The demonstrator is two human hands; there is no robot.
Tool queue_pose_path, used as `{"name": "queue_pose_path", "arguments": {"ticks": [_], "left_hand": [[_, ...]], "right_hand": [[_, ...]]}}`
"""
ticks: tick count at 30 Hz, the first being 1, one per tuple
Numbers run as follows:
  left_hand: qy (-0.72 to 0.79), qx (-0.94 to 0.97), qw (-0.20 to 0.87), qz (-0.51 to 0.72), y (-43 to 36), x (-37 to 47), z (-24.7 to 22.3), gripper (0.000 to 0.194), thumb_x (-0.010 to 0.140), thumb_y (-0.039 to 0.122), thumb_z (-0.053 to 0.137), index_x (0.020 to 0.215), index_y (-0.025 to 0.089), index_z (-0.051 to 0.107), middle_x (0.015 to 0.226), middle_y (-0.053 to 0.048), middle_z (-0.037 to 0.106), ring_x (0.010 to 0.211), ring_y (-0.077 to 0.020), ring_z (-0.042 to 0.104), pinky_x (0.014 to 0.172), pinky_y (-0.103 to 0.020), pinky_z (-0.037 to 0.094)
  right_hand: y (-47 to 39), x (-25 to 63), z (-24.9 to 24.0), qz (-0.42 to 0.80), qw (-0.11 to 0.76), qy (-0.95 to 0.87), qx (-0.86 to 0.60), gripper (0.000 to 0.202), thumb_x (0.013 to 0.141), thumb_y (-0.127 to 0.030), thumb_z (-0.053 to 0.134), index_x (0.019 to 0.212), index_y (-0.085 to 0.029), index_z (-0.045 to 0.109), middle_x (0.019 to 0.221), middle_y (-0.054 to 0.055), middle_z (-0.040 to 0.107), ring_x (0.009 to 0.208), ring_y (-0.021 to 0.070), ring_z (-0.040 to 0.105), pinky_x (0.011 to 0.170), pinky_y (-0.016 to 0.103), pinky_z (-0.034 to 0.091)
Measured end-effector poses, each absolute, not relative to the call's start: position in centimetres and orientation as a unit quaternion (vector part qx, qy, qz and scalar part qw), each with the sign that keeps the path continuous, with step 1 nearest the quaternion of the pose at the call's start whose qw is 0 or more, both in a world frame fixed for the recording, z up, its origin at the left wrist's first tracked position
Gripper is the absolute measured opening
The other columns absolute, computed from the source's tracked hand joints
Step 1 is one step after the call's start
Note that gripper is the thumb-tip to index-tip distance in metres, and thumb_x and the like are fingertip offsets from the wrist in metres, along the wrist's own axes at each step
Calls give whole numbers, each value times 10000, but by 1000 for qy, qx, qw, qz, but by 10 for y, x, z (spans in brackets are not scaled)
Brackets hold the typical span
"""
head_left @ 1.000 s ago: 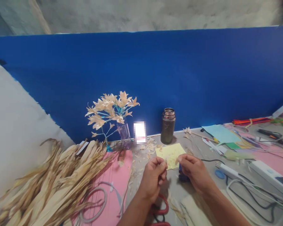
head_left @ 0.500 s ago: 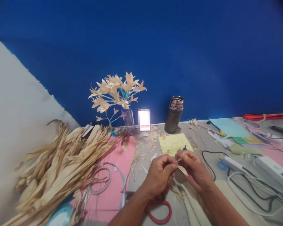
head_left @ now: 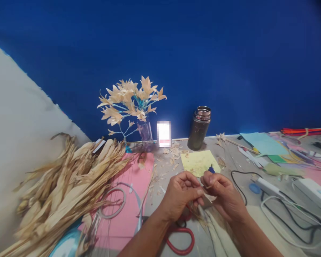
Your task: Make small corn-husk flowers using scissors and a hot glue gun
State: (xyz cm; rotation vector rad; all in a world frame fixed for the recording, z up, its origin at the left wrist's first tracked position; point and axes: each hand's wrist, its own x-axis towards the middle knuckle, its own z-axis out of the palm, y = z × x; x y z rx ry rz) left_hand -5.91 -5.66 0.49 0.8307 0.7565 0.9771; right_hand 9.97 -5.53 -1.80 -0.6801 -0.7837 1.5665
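Observation:
My left hand (head_left: 182, 194) is closed in a pinch, thumb against fingers, on a small pale corn husk piece (head_left: 210, 197). Close beside it, my right hand (head_left: 224, 192) has its thumb and curled fingers pressed together, with a thin pale bit of husk showing at the fingertips. A blue piece with a dark pointed tip (head_left: 211, 169) sticks up behind the right fingers; whether the hand holds it, I cannot tell. Red-handled scissors (head_left: 180, 241) lie below the left hand, their blades partly hidden. A yellow paper (head_left: 196, 160) lies just beyond both hands.
A large bundle of dried corn husks (head_left: 69, 192) covers the left, over pink paper (head_left: 133, 214) with a tape ring (head_left: 113, 202). Husk flowers (head_left: 133, 96) stand in a clear vase (head_left: 145, 137). A dark flask (head_left: 199, 128) stands behind. Cables and a white power strip (head_left: 311, 194) lie right.
The husk piece has turned and shows less of its face between the hands. My right hand has shifted slightly right, and more of the blue piece shows. The view has moved a little.

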Motion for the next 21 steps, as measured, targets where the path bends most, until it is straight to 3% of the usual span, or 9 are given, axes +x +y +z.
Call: {"name": "queue_pose_path", "arguments": {"ticks": [7,21], "left_hand": [[335,353,736,470,-58,-59,5,260,665,251,854,786,138,654,579,26,625,473,-80,592,467,-167,458],[333,317,739,493,-61,-54,7,295,634,269,872,802,118,683,545,-9,658,471,-95,587,460,-182,461]], "right_hand": [[-56,97,-21,648,599,-383,-272,169,724,-377,853,702,-239,758,688,-13,511,627,132,449,546,262,352],[-58,91,-12,617,602,-382,-334,209,651,-415,884,625,-250,759,672,7,547,653,175,503,575,319,433]]}}
